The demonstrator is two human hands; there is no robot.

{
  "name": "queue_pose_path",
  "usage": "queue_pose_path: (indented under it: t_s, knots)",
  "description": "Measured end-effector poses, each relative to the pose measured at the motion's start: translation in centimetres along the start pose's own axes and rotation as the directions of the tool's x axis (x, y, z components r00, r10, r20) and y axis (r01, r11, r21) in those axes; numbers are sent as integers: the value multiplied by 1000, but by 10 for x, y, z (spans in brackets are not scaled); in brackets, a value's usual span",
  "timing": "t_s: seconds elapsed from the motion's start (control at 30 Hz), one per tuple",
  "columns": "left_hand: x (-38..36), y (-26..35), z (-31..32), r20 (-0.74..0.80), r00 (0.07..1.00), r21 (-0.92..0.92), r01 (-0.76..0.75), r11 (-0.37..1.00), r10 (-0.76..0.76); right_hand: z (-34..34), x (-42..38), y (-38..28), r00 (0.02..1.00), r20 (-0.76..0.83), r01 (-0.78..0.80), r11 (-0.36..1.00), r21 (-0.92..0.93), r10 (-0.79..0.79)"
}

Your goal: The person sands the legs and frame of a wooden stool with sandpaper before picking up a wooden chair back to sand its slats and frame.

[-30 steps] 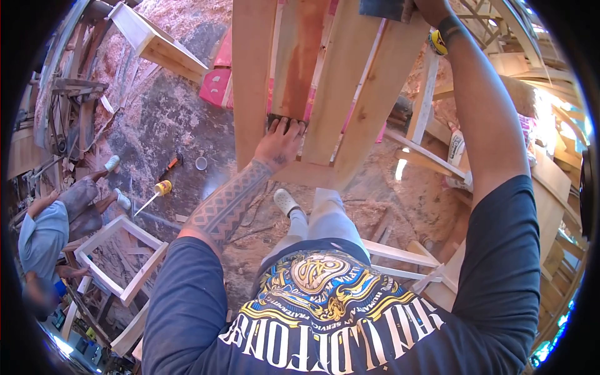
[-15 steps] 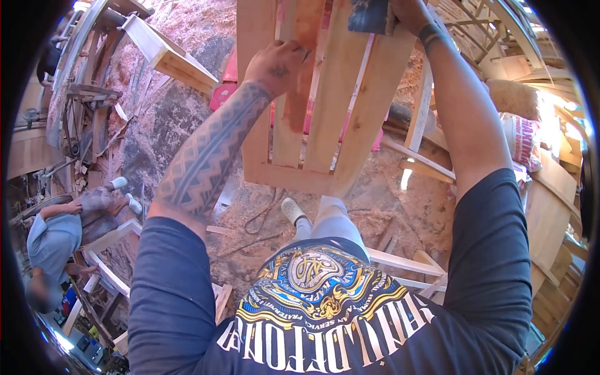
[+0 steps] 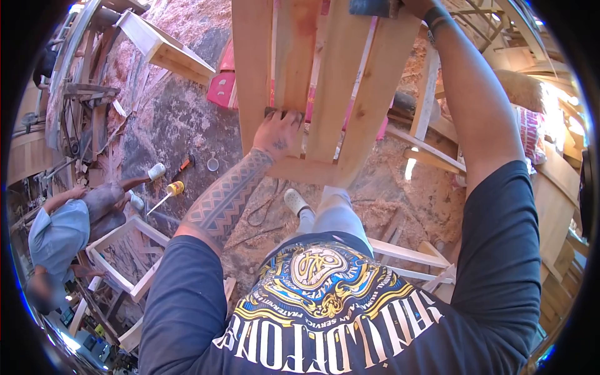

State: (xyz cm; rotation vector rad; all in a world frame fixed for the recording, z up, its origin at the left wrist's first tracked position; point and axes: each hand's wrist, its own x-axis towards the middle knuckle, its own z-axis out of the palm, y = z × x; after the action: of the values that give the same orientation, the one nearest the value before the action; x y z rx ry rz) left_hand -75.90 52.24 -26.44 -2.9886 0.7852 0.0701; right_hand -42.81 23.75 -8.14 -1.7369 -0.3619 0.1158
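Slatted wooden frame (image 3: 325, 87), by far the biggest thing before the person, stands tilted up over a floor of sawdust (image 3: 387, 187), its pale slats running away toward the top of the view and joined near the bottom by a cross rail (image 3: 306, 170); one slat carries a reddish stain. Behind its slats a pink plastic piece (image 3: 220, 89) shows on the ground. At the left edge another person (image 3: 59, 234) in a light blue shirt crouches beside a white-painted frame (image 3: 119, 253) lying on the floor, well apart from the slatted frame. More bare timber pieces lie to the right, and a printed sack (image 3: 530, 134) leans there. The left hand (image 3: 278, 134) presses flat against the lower part of a middle slat, fingers curled over a dark sanding pad (image 3: 278, 112) that it pins to the wood just above the cross rail. The right hand (image 3: 415, 6) reaches to the top edge of the view, where it closes on a second dark pad (image 3: 374, 7) laid against a slat; most of that hand is cut off. On the bare floor to the left lie a yellow glue bottle (image 3: 174, 189), an orange-handled tool (image 3: 182, 166) and a small round lid (image 3: 213, 164).
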Motion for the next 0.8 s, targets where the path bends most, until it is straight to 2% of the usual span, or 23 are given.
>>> queue_pose_path:
  t_s: [0.07, 0.17, 0.23, 0.27, 0.33, 0.37, 0.4, 0.43, 0.47, 0.5, 0.53, 0.57, 0.6, 0.67, 0.7, 0.8]
  knots:
    - [-5, 3, 1, 22, 1000, -2, -7, 1000, 7, 3, -4, -11, 996, 6, -89, 995, 36, 89]
    - [-26, 9, 19, 88, 995, -61, -33, 998, 38, -6, 18, 21, 995, 97, 17, 987, 162, -33]
    - [-41, 14, 22, 114, 992, -124, -46, 991, 60, -2, 7, 10, 1000, 26, -16, 1000, 6, 16]
    - [-37, 9, 16, 246, 969, -192, 39, 981, 9, 0, 2, 2, 999, -19, -35, 997, -71, 33]
    - [-14, 0, -23, 496, 867, -290, 224, 930, -54, 0, 4, 1, 997, -27, -79, 994, -81, 77]
    - [1, -13, -27, 243, 970, -467, 114, 877, 3, 0, 4, 1, 994, -31, -110, 990, -84, 108]
    - [22, -39, -26, -27, 999, -602, -34, 798, 22, 1, -10, -27, 964, 36, -260, 960, -107, 265]
    - [50, -71, -23, -294, 956, -682, -208, 702, -3, 1, -7, -15, 978, 39, -203, 979, -33, 204]
    - [86, -101, -24, -537, 841, -695, -397, 599, -67, 1, 2, 7, 990, 38, -140, 989, 39, 138]
    - [120, -111, -69, -528, 845, -573, -288, 767, -77, -2, 9, 17, 997, 31, -72, 992, 107, 69]
    - [154, -121, -115, -519, 850, -408, -156, 899, -88, -1, 3, 0, 992, 31, -121, 992, 29, 121]
    - [188, -131, -163, -510, 855, -229, -25, 973, -98, 5, -13, -28, 985, 24, -171, 984, -48, 172]
    - [213, -138, -206, -526, 844, -180, 9, 984, -104, 7, -21, -44, 974, 12, -222, 967, -124, 225]
    - [246, -150, -252, -553, 825, -84, 83, 993, -115, 3, -9, -23, 993, -13, -116, 974, -194, 116]
    - [252, -154, -254, -478, 867, -120, 97, 988, -143, 4, -8, -19, 998, -25, -65, 971, -228, 61]
    - [246, -158, -224, -379, 918, -146, 66, 987, -118, 2, -4, -10, 998, -54, -24, 962, -273, 10]
